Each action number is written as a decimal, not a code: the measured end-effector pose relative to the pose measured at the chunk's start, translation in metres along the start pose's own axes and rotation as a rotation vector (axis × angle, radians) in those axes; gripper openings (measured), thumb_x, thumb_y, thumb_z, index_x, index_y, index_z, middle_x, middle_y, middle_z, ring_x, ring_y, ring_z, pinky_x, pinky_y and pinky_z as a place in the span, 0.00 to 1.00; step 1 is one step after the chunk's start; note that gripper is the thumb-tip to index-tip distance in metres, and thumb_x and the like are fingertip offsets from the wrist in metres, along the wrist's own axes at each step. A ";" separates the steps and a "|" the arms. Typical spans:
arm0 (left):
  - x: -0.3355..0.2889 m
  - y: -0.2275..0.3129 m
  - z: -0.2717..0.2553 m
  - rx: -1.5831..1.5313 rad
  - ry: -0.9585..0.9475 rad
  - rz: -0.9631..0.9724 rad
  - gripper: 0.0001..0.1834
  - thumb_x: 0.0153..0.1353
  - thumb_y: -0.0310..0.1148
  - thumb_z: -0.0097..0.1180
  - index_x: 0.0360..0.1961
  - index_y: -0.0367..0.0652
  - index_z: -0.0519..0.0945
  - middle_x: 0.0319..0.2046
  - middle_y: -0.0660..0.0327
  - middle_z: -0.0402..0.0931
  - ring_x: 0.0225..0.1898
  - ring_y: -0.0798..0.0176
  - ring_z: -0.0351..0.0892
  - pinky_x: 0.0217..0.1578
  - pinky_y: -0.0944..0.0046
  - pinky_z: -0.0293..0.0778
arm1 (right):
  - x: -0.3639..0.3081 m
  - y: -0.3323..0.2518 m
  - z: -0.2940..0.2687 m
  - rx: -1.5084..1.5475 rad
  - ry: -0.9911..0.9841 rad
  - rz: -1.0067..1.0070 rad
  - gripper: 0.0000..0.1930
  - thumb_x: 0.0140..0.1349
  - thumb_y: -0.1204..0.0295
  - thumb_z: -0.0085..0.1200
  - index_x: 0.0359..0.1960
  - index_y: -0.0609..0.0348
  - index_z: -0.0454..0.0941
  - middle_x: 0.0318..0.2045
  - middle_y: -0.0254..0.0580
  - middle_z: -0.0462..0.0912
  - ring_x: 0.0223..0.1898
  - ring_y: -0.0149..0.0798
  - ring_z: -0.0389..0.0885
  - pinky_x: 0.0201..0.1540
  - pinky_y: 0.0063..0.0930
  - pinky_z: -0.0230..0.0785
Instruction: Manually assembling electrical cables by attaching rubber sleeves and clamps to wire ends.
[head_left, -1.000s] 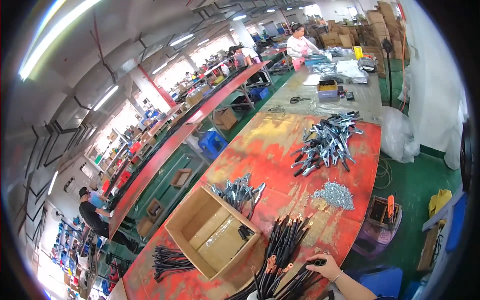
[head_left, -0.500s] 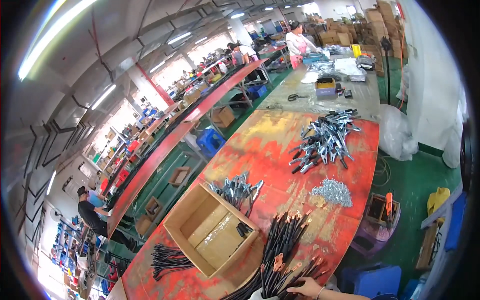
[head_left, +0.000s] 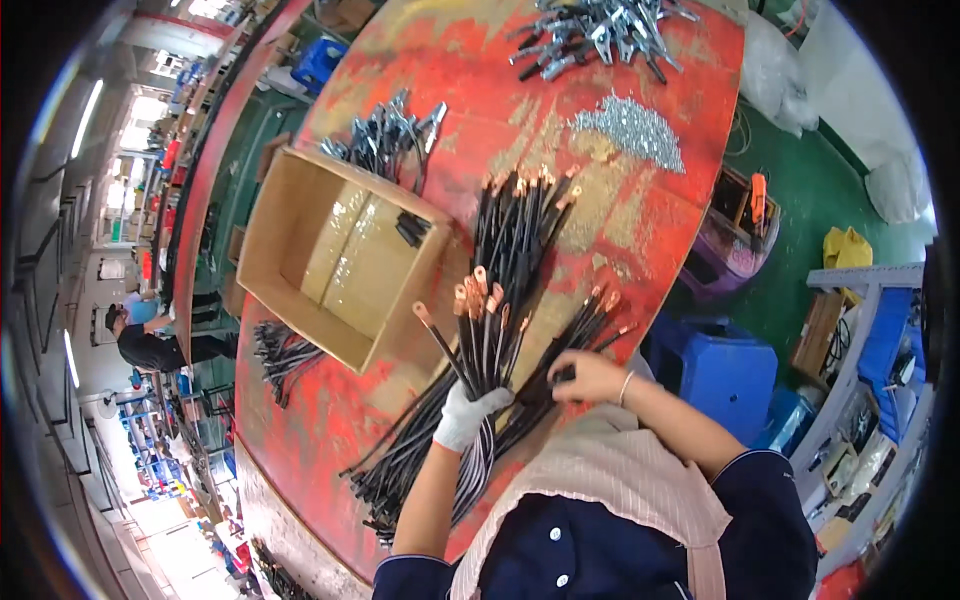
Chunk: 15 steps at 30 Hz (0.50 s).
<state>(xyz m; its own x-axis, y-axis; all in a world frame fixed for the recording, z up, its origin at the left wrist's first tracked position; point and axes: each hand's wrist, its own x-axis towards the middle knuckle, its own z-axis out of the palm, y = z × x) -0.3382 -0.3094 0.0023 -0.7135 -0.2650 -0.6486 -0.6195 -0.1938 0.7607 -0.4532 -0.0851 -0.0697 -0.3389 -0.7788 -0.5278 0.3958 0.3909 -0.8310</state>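
My left hand (head_left: 464,418), in a white glove, grips a bundle of black cables (head_left: 482,350) with copper terminals fanned out at the top. Just right of it my bare right hand (head_left: 592,378) is curled, a small dark piece showing at its fingertips; its kind is unclear. Beside that hand lie more black cables (head_left: 582,332) with copper ends. Another cable bunch (head_left: 512,230) rests farther up the table. To the left stands an open cardboard box (head_left: 275,245) with a few short black sleeves (head_left: 411,229) in its corner.
The red worn table (head_left: 480,100) carries metal clamps (head_left: 600,38) at the far end, more clamps (head_left: 375,140) behind the box and a pile of small silver parts (head_left: 635,132). Right of the table are a blue stool (head_left: 715,370) and a shelf (head_left: 880,330). A person (head_left: 150,340) stands far left.
My view has tilted down, bringing both arms and my apron into sight. The left hand now shows with its cable bundle raised; the right hand is curled beside the right-hand cables.
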 end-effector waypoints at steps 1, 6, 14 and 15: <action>-0.004 0.003 -0.001 0.007 -0.013 -0.032 0.15 0.52 0.22 0.63 0.42 0.34 0.79 0.34 0.57 0.82 0.37 0.61 0.83 0.43 0.62 0.78 | 0.003 0.002 -0.008 0.184 0.058 -0.018 0.19 0.55 0.69 0.65 0.47 0.62 0.77 0.29 0.41 0.83 0.27 0.31 0.82 0.26 0.30 0.74; 0.006 -0.002 0.007 0.093 0.004 -0.018 0.13 0.52 0.23 0.65 0.40 0.35 0.80 0.33 0.59 0.82 0.34 0.64 0.82 0.40 0.64 0.78 | -0.011 -0.054 -0.044 0.688 0.371 -0.361 0.17 0.63 0.73 0.59 0.53 0.62 0.74 0.37 0.37 0.81 0.38 0.30 0.80 0.45 0.25 0.73; 0.002 -0.005 0.014 0.207 0.037 0.026 0.18 0.52 0.25 0.68 0.44 0.37 0.76 0.33 0.65 0.80 0.34 0.71 0.77 0.37 0.68 0.76 | -0.008 -0.060 -0.042 1.133 0.472 -0.336 0.10 0.64 0.66 0.60 0.43 0.55 0.77 0.35 0.33 0.82 0.34 0.28 0.80 0.32 0.22 0.73; 0.001 -0.002 0.017 0.195 0.030 0.016 0.19 0.52 0.25 0.68 0.45 0.37 0.76 0.34 0.65 0.80 0.34 0.71 0.77 0.37 0.69 0.76 | -0.008 -0.059 -0.040 1.171 0.467 -0.351 0.09 0.64 0.66 0.61 0.41 0.54 0.77 0.35 0.32 0.82 0.34 0.28 0.80 0.32 0.22 0.73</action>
<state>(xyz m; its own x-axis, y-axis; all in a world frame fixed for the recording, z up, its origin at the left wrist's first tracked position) -0.3430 -0.2936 -0.0005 -0.7157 -0.2954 -0.6329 -0.6618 -0.0029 0.7497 -0.5076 -0.0824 -0.0233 -0.7437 -0.4161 -0.5233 0.6491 -0.6368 -0.4161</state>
